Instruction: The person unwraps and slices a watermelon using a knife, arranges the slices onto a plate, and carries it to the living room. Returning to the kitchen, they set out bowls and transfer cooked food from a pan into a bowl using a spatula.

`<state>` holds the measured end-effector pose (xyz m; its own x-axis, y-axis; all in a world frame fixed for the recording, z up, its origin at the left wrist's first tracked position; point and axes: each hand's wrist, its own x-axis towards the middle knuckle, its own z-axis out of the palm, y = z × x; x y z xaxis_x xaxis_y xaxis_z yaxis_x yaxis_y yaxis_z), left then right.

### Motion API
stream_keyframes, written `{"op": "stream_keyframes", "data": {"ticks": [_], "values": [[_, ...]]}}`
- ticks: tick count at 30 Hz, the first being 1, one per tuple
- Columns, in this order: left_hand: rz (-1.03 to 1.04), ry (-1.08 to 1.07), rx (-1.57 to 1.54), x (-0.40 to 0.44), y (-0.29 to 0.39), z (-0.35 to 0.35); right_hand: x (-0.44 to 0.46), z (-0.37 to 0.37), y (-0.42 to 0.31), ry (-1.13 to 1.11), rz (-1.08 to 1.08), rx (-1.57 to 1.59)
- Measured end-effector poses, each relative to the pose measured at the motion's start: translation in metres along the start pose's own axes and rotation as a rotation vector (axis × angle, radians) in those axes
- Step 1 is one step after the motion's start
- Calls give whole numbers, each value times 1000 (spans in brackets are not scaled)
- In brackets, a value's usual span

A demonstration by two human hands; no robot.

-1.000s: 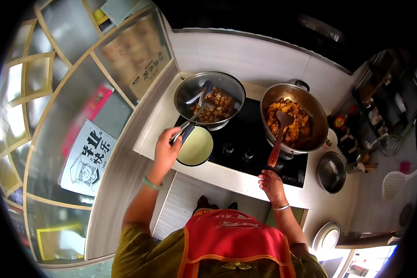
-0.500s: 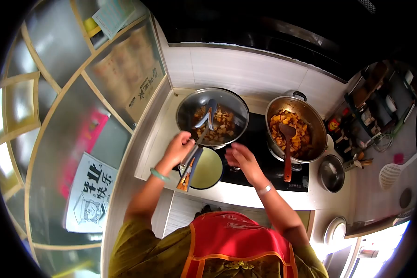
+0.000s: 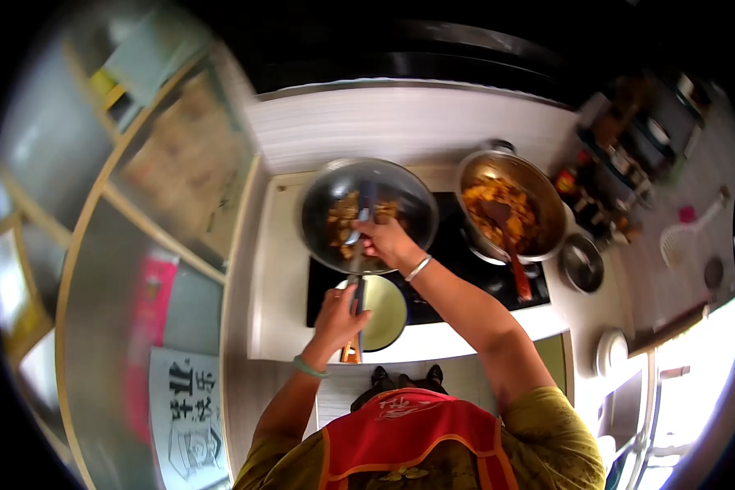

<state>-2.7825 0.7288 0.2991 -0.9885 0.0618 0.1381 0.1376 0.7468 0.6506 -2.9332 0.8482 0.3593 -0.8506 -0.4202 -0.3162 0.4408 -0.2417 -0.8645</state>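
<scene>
A long narrow implement (image 3: 358,262) reaches from over the dark wok (image 3: 314,229) down towards the counter's front edge. It has dark blue ends, a shiny metal middle and an orange patch at its lower end; its exact kind is unclear. My right hand (image 3: 389,243) is closed on its upper part, above the wok. My left hand (image 3: 337,324) is closed around its lower part. Browned diced food (image 3: 343,224) lies in the wok, partly hidden by my right hand. Beside my left hand stands a pot (image 3: 386,314) with pale yellowish contents or lining.
On the right of the black cooktop (image 3: 445,278), a steel pot (image 3: 554,200) holds orange-brown chunks and a brown spatula (image 3: 516,265). A metal bowl (image 3: 581,265) sits farther right. A framed glass partition (image 3: 98,327) borders the left side, and utensils hang at the right.
My right hand has moved up and left from beside the wok onto the implement. My left hand has moved down along it, and the implement is more upright. The view has shifted.
</scene>
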Motion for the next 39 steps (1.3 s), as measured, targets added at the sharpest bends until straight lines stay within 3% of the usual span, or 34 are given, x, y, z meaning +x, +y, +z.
{"op": "stream_keyframes", "data": {"ticks": [2, 3, 4, 7, 10, 14, 20, 26, 34, 36, 39], "values": [[28, 84, -151, -1, -24, 12, -38, 7, -24, 20, -55, -53], [-96, 175, -852, -1, -18, 16, -56, 2, -35, -15, -90, -115], [-45, 249, -495, -5, -19, 2, -72, 1, -38, -3, -176, -164], [146, 664, -463, -17, 49, -42, -144, -6, -61, -82, -213, -121], [393, 775, -217, -34, 115, -49, -227, -27, -67, -42, -350, -90], [585, 474, -7, -72, 175, -13, -339, -71, -47, 117, -380, -81], [978, -27, -4, -143, 290, 97, -540, -140, 27, 592, -386, 10], [1299, -488, -215, -226, 407, 233, -703, -181, 122, 1158, -486, 218], [1698, -986, -435, -360, 533, 374, -848, -200, 226, 1769, -645, 482], [1617, -1066, -618, -392, 555, 407, -876, -201, 238, 1874, -660, 562], [1546, -1103, -588, -422, 585, 464, -907, -214, 261, 1985, -740, 627]]}}
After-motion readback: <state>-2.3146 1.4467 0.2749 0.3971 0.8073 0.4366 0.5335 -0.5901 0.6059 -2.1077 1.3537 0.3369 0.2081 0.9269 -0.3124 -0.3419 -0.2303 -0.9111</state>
